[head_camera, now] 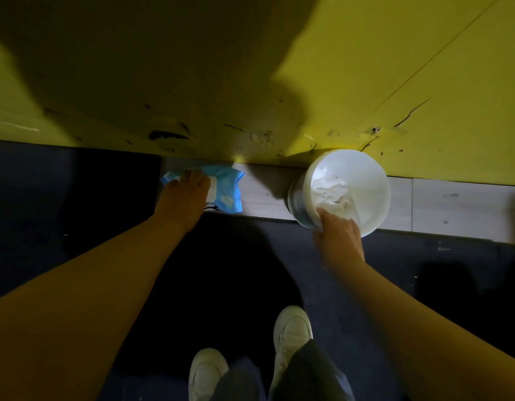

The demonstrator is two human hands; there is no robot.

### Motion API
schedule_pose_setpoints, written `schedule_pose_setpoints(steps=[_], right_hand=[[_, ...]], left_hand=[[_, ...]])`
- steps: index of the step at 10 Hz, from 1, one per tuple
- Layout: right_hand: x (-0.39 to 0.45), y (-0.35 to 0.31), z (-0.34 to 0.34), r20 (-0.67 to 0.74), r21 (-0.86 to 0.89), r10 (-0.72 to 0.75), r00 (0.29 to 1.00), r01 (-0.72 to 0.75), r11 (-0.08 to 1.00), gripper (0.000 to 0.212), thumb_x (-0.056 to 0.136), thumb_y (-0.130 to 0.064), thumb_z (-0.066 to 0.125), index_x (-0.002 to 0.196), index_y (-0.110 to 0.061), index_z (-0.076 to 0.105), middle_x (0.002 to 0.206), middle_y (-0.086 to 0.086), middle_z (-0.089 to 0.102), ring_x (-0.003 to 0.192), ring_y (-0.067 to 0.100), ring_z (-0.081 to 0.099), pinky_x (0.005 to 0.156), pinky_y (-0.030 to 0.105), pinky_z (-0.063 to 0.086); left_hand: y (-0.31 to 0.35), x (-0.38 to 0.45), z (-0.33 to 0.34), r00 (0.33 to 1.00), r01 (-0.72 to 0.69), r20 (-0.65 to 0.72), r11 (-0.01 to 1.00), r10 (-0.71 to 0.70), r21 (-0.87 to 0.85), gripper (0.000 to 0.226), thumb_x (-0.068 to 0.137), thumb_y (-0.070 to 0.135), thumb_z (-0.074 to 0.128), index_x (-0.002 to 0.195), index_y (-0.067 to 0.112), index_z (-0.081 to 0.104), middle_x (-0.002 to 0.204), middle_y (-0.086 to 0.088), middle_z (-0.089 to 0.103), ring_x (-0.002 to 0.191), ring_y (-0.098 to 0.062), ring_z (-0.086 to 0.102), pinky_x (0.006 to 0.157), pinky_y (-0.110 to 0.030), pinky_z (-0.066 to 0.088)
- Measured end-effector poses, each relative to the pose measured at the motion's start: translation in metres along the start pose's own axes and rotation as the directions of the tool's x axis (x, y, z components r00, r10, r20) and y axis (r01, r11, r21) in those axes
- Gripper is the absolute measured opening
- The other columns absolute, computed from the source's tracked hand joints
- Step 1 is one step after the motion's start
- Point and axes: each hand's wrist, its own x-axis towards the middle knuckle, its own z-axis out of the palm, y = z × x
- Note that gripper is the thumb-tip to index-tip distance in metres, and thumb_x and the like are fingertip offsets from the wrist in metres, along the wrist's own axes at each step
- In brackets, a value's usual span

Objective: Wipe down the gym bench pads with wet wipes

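A blue pack of wet wipes (225,188) lies on a pale strip of floor at the foot of a yellow wall. My left hand (184,195) lies over the pack's left half, fingers spread across it. To the right stands a white plastic bucket (372,180) with crumpled white wipes (331,193) inside. My right hand (338,234) grips the bucket's near rim, thumb inside against the wipes. No bench pad is in view.
The yellow wall (395,82) fills the upper half, scuffed near its base. A pale floor strip (453,206) runs along it; nearer me is dark carpet (76,227). My two white shoes (291,331) stand at the bottom centre.
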Motion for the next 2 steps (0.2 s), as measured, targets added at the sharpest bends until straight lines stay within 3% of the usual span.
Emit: schedule_pose_setpoints(steps=[1, 2], right_hand=[[-0.003, 0.007, 0.013, 0.017, 0.057, 0.000, 1.000, -0.001, 0.998, 0.056, 0.097, -0.027, 0.053, 0.148, -0.015, 0.033, 0.141, 0.010, 0.049, 0.131, 0.031, 0.041, 0.114, 0.044, 0.024], [-0.012, 0.006, 0.013, -0.008, 0.043, -0.008, 1.000, 0.008, 0.999, 0.059, 0.097, -0.027, 0.054, 0.148, -0.012, 0.031, 0.147, 0.012, 0.043, 0.137, 0.032, 0.035, 0.117, 0.044, 0.020]], left_hand=[[0.009, -0.002, 0.026, 0.971, 0.027, 0.239, 0.983, 0.018, -0.183, 0.075, 0.095, 0.027, 0.060, 0.154, 0.010, 0.018, 0.160, -0.015, 0.020, 0.142, -0.035, 0.030, 0.108, -0.045, 0.037], [0.012, -0.015, 0.037, 0.891, 0.059, 0.453, 0.978, 0.040, -0.202, 0.085, 0.096, 0.041, 0.056, 0.156, 0.010, 0.004, 0.159, -0.015, 0.021, 0.140, -0.033, 0.034, 0.112, -0.043, 0.035]])
